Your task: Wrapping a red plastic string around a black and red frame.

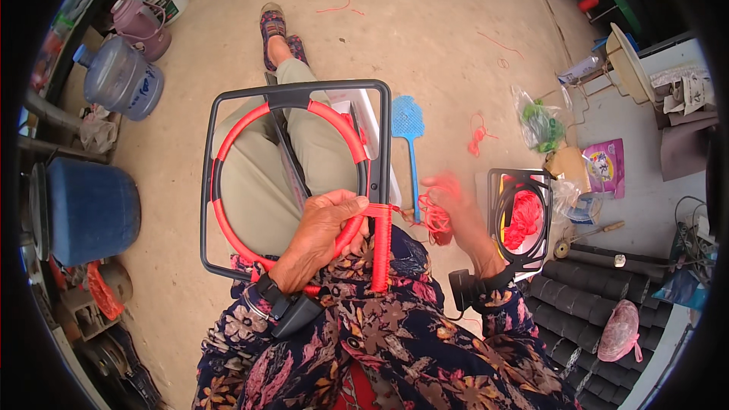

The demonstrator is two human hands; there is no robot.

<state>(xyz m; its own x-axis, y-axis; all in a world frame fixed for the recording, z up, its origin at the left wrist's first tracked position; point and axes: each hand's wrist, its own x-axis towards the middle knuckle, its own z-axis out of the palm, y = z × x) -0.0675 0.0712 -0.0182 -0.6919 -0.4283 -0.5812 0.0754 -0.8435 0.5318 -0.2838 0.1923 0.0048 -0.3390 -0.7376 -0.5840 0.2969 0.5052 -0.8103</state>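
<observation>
Across my lap rests a black square frame [296, 89] with a round ring [244, 115] inside it. Red cord is wound over much of the ring and over the frame's near right corner [381, 254]. My left hand [325, 226] is closed round the ring's near right part, its thumb pressed by the red wrapping. Just right of the frame, my right hand [454, 205] holds a loose bundle of red cord [433, 216], smeared by motion. A strand seems to run from the bundle to the frame. Part of the ring is hidden behind my left hand.
A blue fly swatter [408, 125] lies on the floor beyond my hands. At right, another black frame [495, 190] sits on a white box with a red cord skein [524, 220]. Dark rolls [585, 311] lie nearby. A water jug [125, 80] and blue bucket [91, 209] stand left.
</observation>
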